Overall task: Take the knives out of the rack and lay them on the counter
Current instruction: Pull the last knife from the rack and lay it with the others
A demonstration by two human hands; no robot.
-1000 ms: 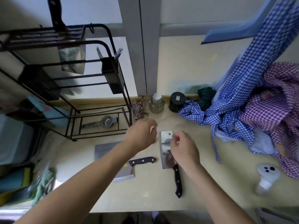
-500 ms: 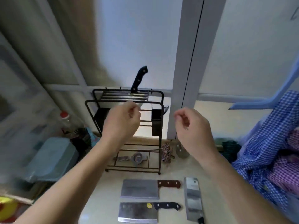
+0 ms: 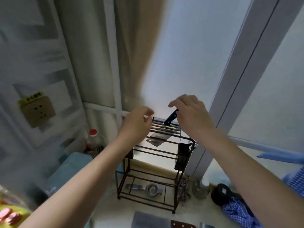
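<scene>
Reaching: both arms stretch up from the bottom corners toward the top of the rack (image 3: 148, 163).
Right hand: the right hand (image 3: 191, 116) is raised over the rack top, palm down, fingers curled loose and apart, thumb sticking out toward 9 o'clock. It is right at the knife handle; if it touches, I cannot tell.
Left hand: the left hand (image 3: 136, 124) hangs at the rack's 10 o'clock corner, fingers bent, thumb and first finger close but holding nothing.
Knife in rack: one knife (image 3: 171, 119) with a black handle stands in the top slots, tilted toward 1 o'clock. Its blade hangs under the bars.
Knife next to hand: the handle sits at 8 o'clock from the right hand, between both hands.
Counter: the counter (image 3: 115, 209) holds the rack. A flat knife with a brown handle (image 3: 164, 222) lies at the rack's 6 o'clock.
</scene>
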